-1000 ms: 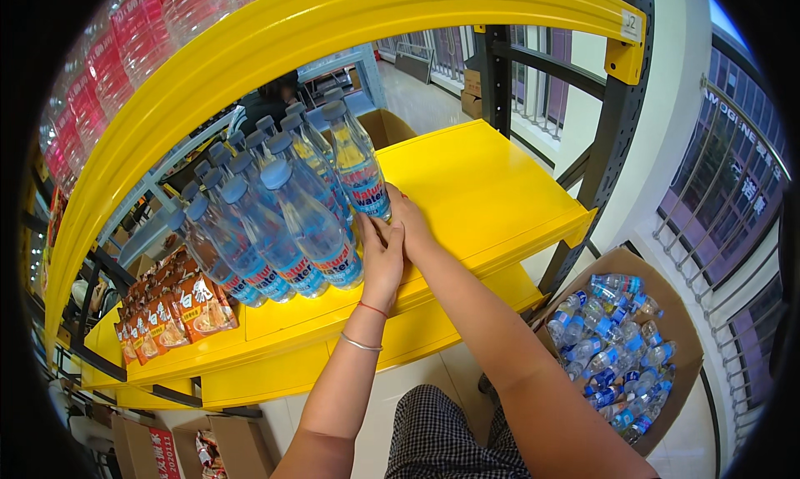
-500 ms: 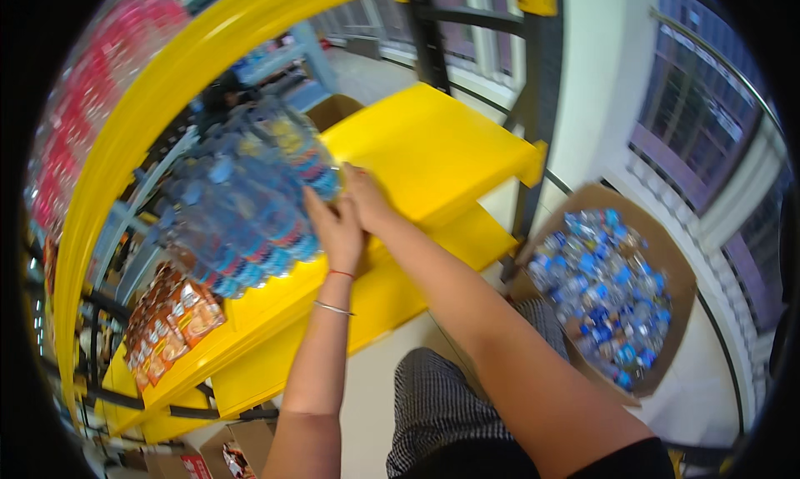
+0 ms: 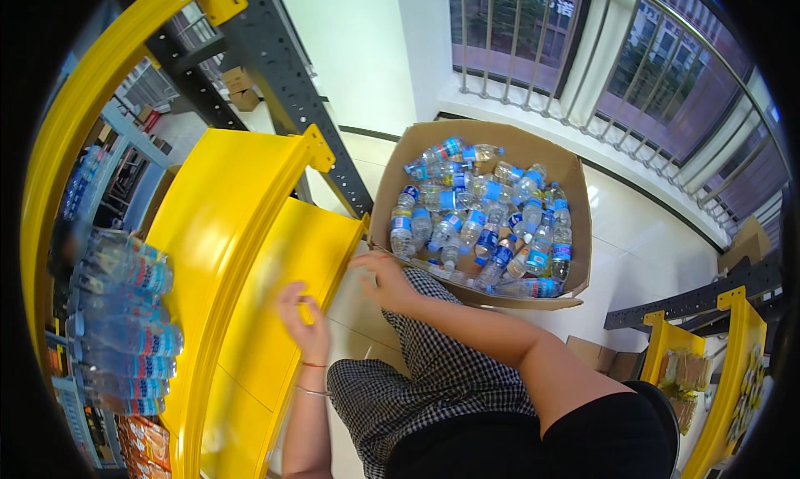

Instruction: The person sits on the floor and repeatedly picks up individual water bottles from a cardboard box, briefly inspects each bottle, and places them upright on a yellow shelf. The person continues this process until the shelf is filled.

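My left hand (image 3: 306, 321) is in the air over the front of the yellow shelf (image 3: 262, 283), fingers apart and slightly blurred, with nothing in it. My right hand (image 3: 387, 284) hangs beside the near left corner of a cardboard box (image 3: 575, 158); its fingers are loosely bent and apart, and it looks empty. Inside the box lie many clear plastic bottles (image 3: 473, 222) with blue caps and labels, in a jumble. Rows of upright water bottles (image 3: 125, 337) stand on the upper shelf at the left, away from both hands.
Orange snack packets (image 3: 148, 441) sit beyond the bottles at the lower left. A dark perforated post (image 3: 287, 87) rises at the shelf's end. Metal railings (image 3: 575, 116) run before the windows. Another yellow shelf unit (image 3: 708, 396) with packets stands at the right.
My view has swung right toward the box of bottles. Both hands have come away from the upright water bottles on the shelf and now hang apart, holding nothing.
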`<state>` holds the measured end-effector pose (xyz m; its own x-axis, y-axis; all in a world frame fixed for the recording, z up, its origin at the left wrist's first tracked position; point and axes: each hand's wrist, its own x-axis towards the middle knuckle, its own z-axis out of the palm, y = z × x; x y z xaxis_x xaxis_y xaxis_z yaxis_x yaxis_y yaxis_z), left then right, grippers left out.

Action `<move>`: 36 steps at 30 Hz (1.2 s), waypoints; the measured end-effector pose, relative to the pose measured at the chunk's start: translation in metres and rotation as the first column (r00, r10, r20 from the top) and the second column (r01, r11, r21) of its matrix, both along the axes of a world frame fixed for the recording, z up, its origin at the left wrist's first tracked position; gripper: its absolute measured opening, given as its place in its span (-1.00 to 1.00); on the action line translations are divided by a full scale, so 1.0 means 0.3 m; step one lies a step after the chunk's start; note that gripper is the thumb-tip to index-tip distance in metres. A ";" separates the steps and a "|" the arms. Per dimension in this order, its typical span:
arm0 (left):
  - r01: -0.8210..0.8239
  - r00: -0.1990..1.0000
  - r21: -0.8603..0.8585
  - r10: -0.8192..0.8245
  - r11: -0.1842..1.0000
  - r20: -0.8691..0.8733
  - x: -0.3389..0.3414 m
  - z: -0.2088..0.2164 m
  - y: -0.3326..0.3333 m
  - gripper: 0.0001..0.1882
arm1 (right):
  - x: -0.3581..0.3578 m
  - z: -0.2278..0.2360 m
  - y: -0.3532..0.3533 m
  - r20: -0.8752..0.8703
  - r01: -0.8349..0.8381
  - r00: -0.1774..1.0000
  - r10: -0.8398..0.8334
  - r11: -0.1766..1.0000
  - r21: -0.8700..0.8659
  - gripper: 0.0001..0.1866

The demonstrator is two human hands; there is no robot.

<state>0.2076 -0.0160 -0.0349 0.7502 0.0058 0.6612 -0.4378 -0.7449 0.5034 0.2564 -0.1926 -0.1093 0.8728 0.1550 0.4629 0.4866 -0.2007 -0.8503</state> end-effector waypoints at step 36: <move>-0.457 0.174 -0.615 -0.613 0.643 -0.771 1.454 -1.202 -0.819 -0.70 | 1.165 -0.890 -0.956 -0.937 0.888 0.343 0.074 0.300 0.349 -0.76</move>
<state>0.6439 -0.2615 -0.3954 0.7050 -0.1524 -0.6926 0.7029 0.0203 0.7110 0.6060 -0.4795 -0.3762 0.5787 -0.3290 -0.7462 -0.2725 0.7844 -0.5572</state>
